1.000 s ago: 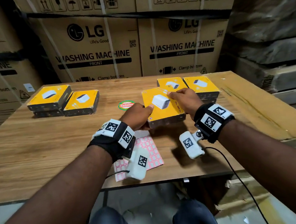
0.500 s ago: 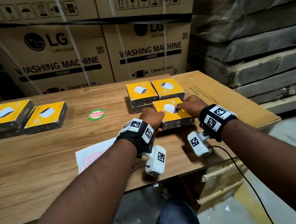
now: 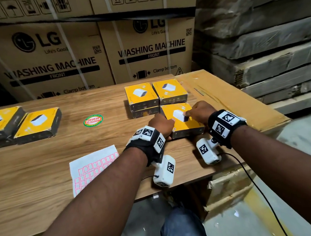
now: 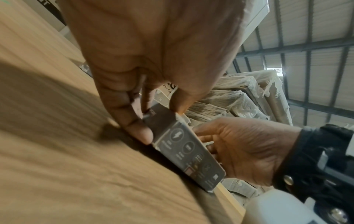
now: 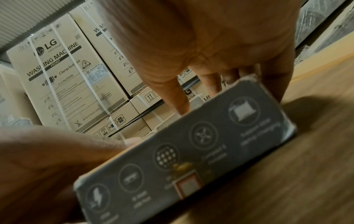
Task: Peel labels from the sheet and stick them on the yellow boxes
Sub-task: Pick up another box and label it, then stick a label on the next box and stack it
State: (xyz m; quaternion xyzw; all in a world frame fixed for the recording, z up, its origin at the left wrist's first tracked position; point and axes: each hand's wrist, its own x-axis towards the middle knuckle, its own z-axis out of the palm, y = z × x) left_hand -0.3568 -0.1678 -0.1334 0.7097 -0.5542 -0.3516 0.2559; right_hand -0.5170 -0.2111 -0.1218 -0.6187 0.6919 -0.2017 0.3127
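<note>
While you are gripping the yellow box (image 3: 183, 122) at both ends, left hand (image 3: 160, 124) and right hand (image 3: 199, 113) curled round it, be seating it squarely on the table (image 3: 43, 162) against the stacked boxes (image 3: 156, 95).

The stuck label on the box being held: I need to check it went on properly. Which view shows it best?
The right wrist view: the red-bordered label fills a clear patch on the grey side of the yellow box. The left wrist view shows it small and blurred. In the head view that side is too small to make it out.
</note>
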